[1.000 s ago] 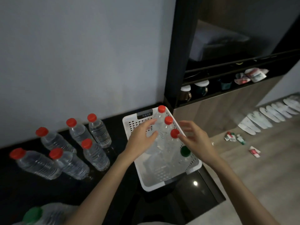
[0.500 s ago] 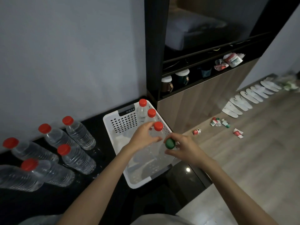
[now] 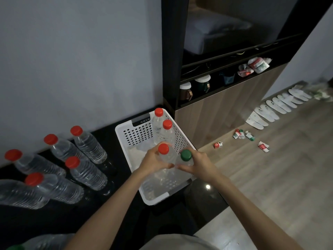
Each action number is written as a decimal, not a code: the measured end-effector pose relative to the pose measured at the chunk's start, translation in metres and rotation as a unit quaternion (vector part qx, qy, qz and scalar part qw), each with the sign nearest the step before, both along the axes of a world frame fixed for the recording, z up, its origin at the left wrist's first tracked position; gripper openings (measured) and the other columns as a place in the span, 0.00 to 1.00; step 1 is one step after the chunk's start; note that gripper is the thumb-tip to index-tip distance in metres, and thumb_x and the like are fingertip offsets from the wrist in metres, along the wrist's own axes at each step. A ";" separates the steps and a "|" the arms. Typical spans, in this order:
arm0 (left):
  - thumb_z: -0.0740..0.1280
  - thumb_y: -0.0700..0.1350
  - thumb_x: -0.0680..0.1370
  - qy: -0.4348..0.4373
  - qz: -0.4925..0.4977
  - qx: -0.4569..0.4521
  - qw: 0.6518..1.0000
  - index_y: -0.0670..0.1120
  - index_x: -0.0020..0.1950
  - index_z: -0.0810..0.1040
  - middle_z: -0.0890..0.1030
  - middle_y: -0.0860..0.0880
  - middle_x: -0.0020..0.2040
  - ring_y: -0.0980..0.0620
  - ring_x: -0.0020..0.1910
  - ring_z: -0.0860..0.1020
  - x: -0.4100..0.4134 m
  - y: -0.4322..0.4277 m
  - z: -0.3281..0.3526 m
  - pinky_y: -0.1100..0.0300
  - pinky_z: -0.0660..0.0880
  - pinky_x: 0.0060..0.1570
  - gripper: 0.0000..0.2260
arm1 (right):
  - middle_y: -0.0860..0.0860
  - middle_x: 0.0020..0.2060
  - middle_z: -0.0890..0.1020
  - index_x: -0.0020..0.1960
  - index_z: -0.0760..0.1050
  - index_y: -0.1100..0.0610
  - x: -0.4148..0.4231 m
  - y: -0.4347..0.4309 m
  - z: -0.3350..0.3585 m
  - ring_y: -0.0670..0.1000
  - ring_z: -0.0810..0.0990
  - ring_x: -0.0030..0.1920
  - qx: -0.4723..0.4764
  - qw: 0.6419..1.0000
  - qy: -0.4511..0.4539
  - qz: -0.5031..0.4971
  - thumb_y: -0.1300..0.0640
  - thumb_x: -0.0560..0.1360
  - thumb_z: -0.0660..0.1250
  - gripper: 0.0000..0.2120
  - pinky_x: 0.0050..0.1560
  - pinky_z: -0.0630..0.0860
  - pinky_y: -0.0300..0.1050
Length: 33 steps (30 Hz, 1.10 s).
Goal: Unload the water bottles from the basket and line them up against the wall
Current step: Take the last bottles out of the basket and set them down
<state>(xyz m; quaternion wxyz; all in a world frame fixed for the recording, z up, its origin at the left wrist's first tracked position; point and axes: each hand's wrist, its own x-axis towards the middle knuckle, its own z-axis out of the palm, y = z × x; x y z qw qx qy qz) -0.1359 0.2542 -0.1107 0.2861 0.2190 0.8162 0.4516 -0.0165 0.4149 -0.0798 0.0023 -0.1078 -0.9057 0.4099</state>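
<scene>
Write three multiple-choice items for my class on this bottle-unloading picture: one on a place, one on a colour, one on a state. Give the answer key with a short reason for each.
1. Where does the white basket stand?
A. On the wooden floor
B. On the dark counter, next to the cabinet
C. On the cabinet shelf

2. What colour is the cap of the bottle in the right hand?
A. Green
B. Red
C. Blue

3. What is the left hand doing?
A. Resting flat on the counter
B. Hanging open above the floor
C. Gripping a red-capped bottle over the basket

Key: 1 B, the basket sits on the dark counter by the wooden cabinet front. 2 A, the green-capped bottle is the one at the right hand. 3 C, its fingers wrap the red-capped bottle.
</scene>
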 end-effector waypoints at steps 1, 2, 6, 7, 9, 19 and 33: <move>0.82 0.47 0.59 0.004 0.010 0.000 1.000 0.56 0.59 0.77 0.82 0.55 0.54 0.52 0.59 0.78 0.001 0.000 -0.001 0.51 0.75 0.62 0.30 | 0.46 0.49 0.83 0.56 0.75 0.55 -0.001 -0.001 -0.003 0.42 0.80 0.47 -0.003 1.000 -0.006 0.003 0.47 0.68 0.76 0.21 0.49 0.77 0.35; 0.82 0.46 0.60 0.004 0.026 0.002 1.000 0.54 0.59 0.78 0.83 0.55 0.53 0.53 0.57 0.79 0.002 -0.001 -0.002 0.56 0.75 0.59 0.30 | 0.47 0.50 0.83 0.56 0.75 0.55 -0.003 -0.002 -0.005 0.44 0.81 0.49 -0.011 1.000 -0.011 -0.003 0.48 0.68 0.76 0.21 0.51 0.77 0.36; 0.82 0.44 0.60 0.003 0.090 0.002 0.996 0.50 0.56 0.79 0.83 0.54 0.49 0.56 0.51 0.80 0.007 -0.001 0.001 0.62 0.76 0.52 0.26 | 0.45 0.47 0.82 0.54 0.76 0.55 -0.013 -0.007 -0.001 0.38 0.78 0.46 -0.060 0.997 -0.002 -0.047 0.52 0.73 0.72 0.12 0.46 0.70 0.23; 0.82 0.45 0.60 0.012 0.096 -0.002 0.995 0.51 0.54 0.80 0.83 0.54 0.48 0.55 0.50 0.81 0.008 -0.002 0.002 0.60 0.77 0.53 0.24 | 0.45 0.47 0.82 0.53 0.76 0.54 -0.015 -0.008 0.001 0.36 0.78 0.45 -0.070 0.996 0.007 -0.055 0.53 0.74 0.71 0.10 0.45 0.69 0.22; 0.81 0.45 0.61 0.036 0.096 -0.007 0.995 0.53 0.51 0.79 0.83 0.56 0.46 0.56 0.49 0.82 0.011 -0.005 0.007 0.60 0.77 0.52 0.22 | 0.42 0.45 0.81 0.51 0.76 0.52 -0.017 -0.009 0.002 0.32 0.77 0.43 -0.088 0.993 0.026 -0.071 0.53 0.74 0.71 0.07 0.44 0.68 0.22; 0.81 0.53 0.60 0.139 0.200 0.082 0.966 0.53 0.54 0.79 0.83 0.58 0.47 0.59 0.47 0.81 0.008 -0.038 0.085 0.60 0.78 0.50 0.25 | 0.46 0.41 0.79 0.51 0.74 0.60 -0.030 -0.027 0.063 0.40 0.76 0.41 -0.170 0.965 0.189 -0.070 0.55 0.77 0.66 0.08 0.45 0.71 0.32; 0.79 0.58 0.59 0.280 0.320 0.152 0.892 0.56 0.48 0.79 0.85 0.57 0.43 0.59 0.42 0.84 0.021 -0.132 0.195 0.55 0.82 0.46 0.20 | 0.48 0.40 0.80 0.50 0.75 0.68 -0.073 -0.103 0.168 0.39 0.78 0.43 -0.223 0.923 0.301 0.092 0.63 0.78 0.64 0.07 0.47 0.71 0.30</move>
